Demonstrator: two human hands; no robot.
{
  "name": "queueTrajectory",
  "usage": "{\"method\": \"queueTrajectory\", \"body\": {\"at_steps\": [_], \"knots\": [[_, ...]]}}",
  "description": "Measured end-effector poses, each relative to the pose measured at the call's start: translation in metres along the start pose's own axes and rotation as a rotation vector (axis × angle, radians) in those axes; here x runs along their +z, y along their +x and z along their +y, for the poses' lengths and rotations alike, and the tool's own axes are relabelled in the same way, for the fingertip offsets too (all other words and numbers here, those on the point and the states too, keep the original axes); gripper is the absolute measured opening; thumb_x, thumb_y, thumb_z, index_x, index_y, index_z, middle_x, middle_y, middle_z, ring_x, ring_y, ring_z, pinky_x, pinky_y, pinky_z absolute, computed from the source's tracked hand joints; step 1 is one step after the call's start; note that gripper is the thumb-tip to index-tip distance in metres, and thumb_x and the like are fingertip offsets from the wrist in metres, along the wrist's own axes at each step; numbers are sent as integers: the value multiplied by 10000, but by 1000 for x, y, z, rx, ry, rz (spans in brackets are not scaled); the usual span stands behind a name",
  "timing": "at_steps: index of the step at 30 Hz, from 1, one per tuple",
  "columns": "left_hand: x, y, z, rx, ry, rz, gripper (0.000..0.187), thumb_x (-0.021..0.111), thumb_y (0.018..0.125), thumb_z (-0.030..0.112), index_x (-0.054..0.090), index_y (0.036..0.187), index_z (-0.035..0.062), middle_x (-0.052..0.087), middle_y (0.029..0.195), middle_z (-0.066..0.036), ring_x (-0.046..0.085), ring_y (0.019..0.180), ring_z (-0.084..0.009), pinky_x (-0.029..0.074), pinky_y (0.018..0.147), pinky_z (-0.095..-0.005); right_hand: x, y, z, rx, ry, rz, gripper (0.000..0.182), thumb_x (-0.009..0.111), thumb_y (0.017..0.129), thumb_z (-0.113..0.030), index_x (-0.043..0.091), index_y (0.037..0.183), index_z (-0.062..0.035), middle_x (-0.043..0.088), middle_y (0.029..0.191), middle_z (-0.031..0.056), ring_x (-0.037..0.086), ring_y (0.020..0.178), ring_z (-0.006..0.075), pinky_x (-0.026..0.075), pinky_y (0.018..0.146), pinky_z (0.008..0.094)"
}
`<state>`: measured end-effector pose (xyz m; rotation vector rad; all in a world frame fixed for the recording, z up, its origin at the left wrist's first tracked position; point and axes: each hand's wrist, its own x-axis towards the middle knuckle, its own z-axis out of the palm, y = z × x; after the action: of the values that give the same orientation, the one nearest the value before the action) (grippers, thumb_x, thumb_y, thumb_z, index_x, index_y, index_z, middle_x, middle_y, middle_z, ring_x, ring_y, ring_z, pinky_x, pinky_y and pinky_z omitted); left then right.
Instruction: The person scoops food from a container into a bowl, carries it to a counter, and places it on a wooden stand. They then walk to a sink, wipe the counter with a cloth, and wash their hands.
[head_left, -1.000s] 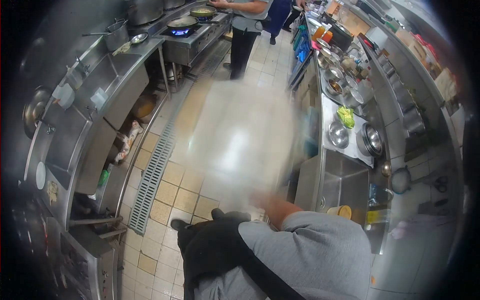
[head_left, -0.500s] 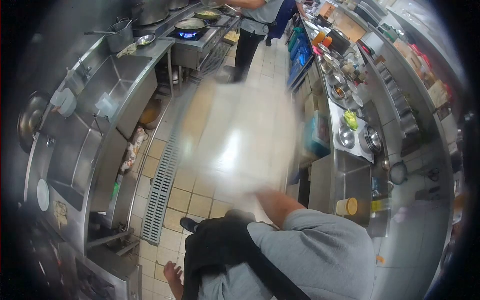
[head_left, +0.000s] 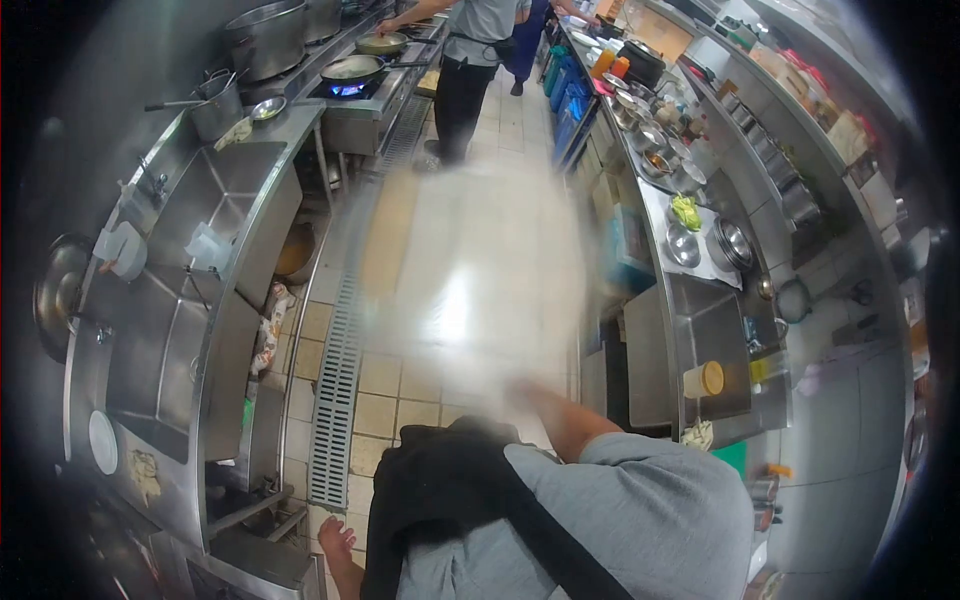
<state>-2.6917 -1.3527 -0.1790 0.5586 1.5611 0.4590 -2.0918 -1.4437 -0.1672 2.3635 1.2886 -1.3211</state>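
A pale blurred shape (head_left: pixel 480 270), too smeared to identify, lies right of the slotted floor drain (head_left: pixel 338 400). The right hand (head_left: pixel 520 392) reaches its lower edge, where blur hides the grip, so I cannot tell it. The left hand (head_left: pixel 338 540), fingers loosely released, hangs near the drain's near end. Left of the drain is a stainless-steel double sink (head_left: pixel 160 330)

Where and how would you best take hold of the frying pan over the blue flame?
Probably by its long handle, from the aisle side: it juts from the frying pan towards the aisle, away from the flame, a narrow bar that fingers should close around.
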Motion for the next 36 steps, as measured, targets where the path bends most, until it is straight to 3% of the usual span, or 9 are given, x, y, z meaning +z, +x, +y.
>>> {"method": "queueTrajectory", "body": {"at_steps": [5,8,10,19,22,28,29,32,36], "knots": [[40,-10,-19,95,411,-70,320,533,842,230,554,1063,0,576,833,-102,552,619,-238,455,526,-348,29,-14,56,83,436,121,262,506,783,-257,648,787,-38,619,623,114,587,488,221,497,485,355],[26,58,-95,370,485,-70,300,536,840,217,577,1026,-14,604,790,-120,575,638,-241,477,544,-359,29,-22,76,15,620,110,234,537,775,-254,662,814,-59,611,609,103,577,481,200,488,463,341],[36,46,-89,232,498,-60,300,536,840,225,573,1037,2,601,817,-116,575,635,-241,473,535,-358,-4,-64,55,100,378,48,247,541,774,-263,667,853,-67,605,600,103,567,470,200,485,461,343],[103,-21,-78,-187,141,97,306,535,840,260,553,1085,77,585,940,-100,571,620,-242,454,495,-350,1,-57,145,-27,487,75,278,545,781,-276,655,915,-59,610,618,101,563,482,192,486,465,347],[133,-65,-80,-136,123,78,313,547,834,270,554,1089,89,589,939,-89,576,606,-226,453,478,-339,5,-62,168,91,349,37,289,561,773,-271,653,941,-54,619,674,119,584,530,200,495,471,340],[148,-119,-143,-73,137,160,318,583,810,275,572,1047,63,603,831,-66,593,575,-172,460,436,-295,56,-60,241,257,634,-219,319,594,775,-261,631,1019,-58,634,796,100,631,633,215,515,490,368],[149,-131,-152,-102,138,170,314,576,815,281,576,1038,60,601,832,-65,593,577,-174,465,440,-300,60,-63,254,237,587,-249,319,594,775,-261,631,1019,-58,634,796,100,631,633,215,515,490,368],[149,-156,-180,-189,141,193,312,560,824,301,581,1004,47,599,834,-68,595,578,-179,477,445,-313,58,-60,257,-287,172,-333,326,615,782,-266,615,1051,-82,629,827,101,624,637,230,511,485,367],[140,-179,-209,-354,271,179,328,530,838,338,580,909,22,593,805,-88,610,588,-192,491,443,-340,28,-89,214,95,561,-242,254,594,818,-220,595,1008,-51,577,738,73,595,624,200,481,506,360]]}}
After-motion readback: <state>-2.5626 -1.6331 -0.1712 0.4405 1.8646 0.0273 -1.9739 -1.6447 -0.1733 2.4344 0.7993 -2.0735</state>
